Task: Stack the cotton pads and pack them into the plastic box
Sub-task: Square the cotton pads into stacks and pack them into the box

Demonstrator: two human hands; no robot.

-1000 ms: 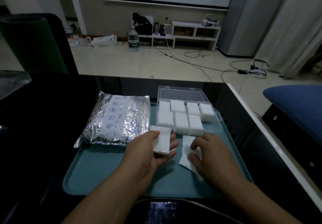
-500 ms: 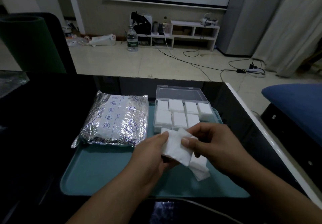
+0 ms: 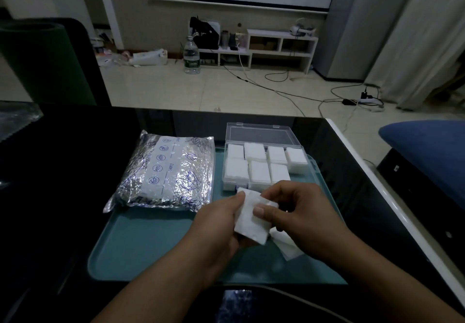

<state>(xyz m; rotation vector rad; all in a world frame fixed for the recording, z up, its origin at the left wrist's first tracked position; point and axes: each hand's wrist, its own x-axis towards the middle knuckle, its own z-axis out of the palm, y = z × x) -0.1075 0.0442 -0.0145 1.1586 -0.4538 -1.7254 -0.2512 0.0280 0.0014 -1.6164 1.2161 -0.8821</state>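
Above the teal tray [image 3: 141, 252], both hands hold a small stack of white cotton pads [image 3: 249, 222]. My left hand [image 3: 219, 224] grips the stack from its left side. My right hand [image 3: 299, 214] pinches the top pad with the thumb on its upper face. Another loose pad [image 3: 286, 246] lies on the tray below my right hand, partly hidden. The clear plastic box [image 3: 264, 134] stands open at the tray's far right, its compartments filled with several white pad stacks [image 3: 259, 169].
A silver foil bag [image 3: 166, 171] lies on the tray's far left. The tray rests on a dark glossy table [image 3: 57, 197] whose white right edge [image 3: 392, 209] runs diagonally. A phone [image 3: 236, 305] lies at the near edge. A blue seat [image 3: 427, 151] is at the right.
My right hand lifted a pad off the tray and brought it onto the stack in my left hand. Both hands have since stayed together over the tray.
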